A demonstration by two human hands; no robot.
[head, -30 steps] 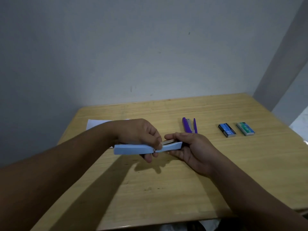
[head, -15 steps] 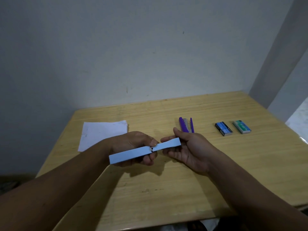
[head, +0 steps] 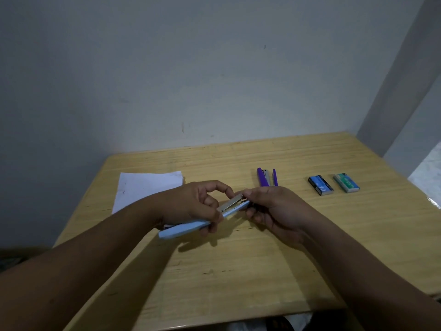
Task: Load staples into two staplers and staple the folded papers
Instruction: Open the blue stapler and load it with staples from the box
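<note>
Both hands are held just above the wooden table (head: 238, 271), working the light blue stapler (head: 188, 227) between them. The left hand (head: 195, 206) is closed around the stapler's middle and rear, thumb and forefinger pinching near the hinge; the blue cover runs down and toward the person, its tip free. The right hand (head: 274, 206) is closed on the front end, fingertips gripping at the exposed metal staple channel (head: 232, 203), which is swung away from the cover. Judgement: this two-handed hold steadies the body while the magazine is opened for loading; no staples visible in the channel, though it is too small to be sure. The purple stapler (head: 267, 177) lies on the table just beyond the right hand, apparently also spread open, untouched. Two staple boxes sit further right, near each other but apart: a dark blue box (head: 320, 185) and a green box (head: 346, 183), both seemingly shut. Placement keeps supplies within the right hand's reach. White paper (head: 145, 187) lies flat at the left, partly hidden by the left forearm; whether it is folded cannot be told. Task looks early: neither stapler loaded, nothing stapled. Risk: the springy channel snapping shut on the fingertips.
</note>
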